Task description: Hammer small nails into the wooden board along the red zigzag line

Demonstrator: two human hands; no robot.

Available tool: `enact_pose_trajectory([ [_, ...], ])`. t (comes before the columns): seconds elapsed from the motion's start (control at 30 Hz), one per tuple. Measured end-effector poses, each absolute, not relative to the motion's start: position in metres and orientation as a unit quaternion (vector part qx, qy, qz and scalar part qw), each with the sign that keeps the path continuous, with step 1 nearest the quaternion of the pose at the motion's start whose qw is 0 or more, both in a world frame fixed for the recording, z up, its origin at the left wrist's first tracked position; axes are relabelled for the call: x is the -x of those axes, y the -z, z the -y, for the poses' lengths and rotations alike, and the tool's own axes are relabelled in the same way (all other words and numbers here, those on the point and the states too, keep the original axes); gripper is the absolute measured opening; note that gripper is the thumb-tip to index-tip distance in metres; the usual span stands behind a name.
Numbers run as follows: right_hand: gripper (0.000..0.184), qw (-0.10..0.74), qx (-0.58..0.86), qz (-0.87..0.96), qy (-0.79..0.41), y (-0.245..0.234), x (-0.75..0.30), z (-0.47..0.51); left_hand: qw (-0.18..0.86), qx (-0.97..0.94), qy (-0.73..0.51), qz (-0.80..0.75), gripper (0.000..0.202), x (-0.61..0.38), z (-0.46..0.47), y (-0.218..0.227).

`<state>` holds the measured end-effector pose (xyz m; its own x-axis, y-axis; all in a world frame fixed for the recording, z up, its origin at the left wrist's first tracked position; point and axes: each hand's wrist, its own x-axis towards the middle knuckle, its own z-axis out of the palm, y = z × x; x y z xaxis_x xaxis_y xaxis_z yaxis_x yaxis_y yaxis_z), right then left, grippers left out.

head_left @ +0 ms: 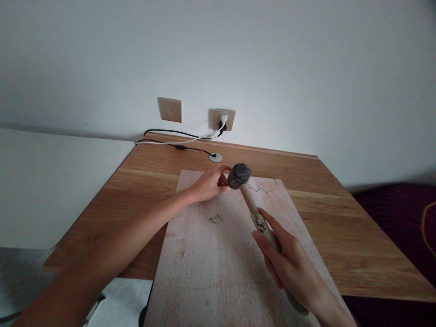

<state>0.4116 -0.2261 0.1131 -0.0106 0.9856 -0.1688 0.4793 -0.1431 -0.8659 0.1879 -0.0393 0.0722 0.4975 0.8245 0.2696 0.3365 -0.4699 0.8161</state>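
My right hand (289, 261) is wrapped round the wooden handle of a hammer (250, 200), whose dark head sits just above the far part of a pale plywood board (211, 272). My left hand (209, 184) reaches to the same spot, fingers pinched together right beside the hammer head. What they pinch is too small to make out. Loose nails (215, 219) lie on the board between my arms, and more nails (260, 190) lie to the right of the hammer head.
The board lies on a wooden desk (340, 227) against a white wall. Two wall plates (223, 119) hold a plug, with cables (177, 144) trailing over the desk's back edge by a cable grommet (215, 157). A white surface (51, 181) adjoins on the left.
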Motion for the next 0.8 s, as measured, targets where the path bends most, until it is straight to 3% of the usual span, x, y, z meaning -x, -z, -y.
enact_pose_trajectory([
  [0.43, 0.078, 0.302, 0.633, 0.568, -0.43, -0.105, -0.415, 0.226, 0.356, -0.785, -0.341, -0.375, 0.063, -0.19, 0.038, -0.072],
  [0.8, 0.084, 0.286, 0.683, 0.519, -0.427, -0.137, -0.419, 0.26, 0.363, -0.783, -0.341, -0.373, 0.058, -0.187, 0.04, -0.069],
])
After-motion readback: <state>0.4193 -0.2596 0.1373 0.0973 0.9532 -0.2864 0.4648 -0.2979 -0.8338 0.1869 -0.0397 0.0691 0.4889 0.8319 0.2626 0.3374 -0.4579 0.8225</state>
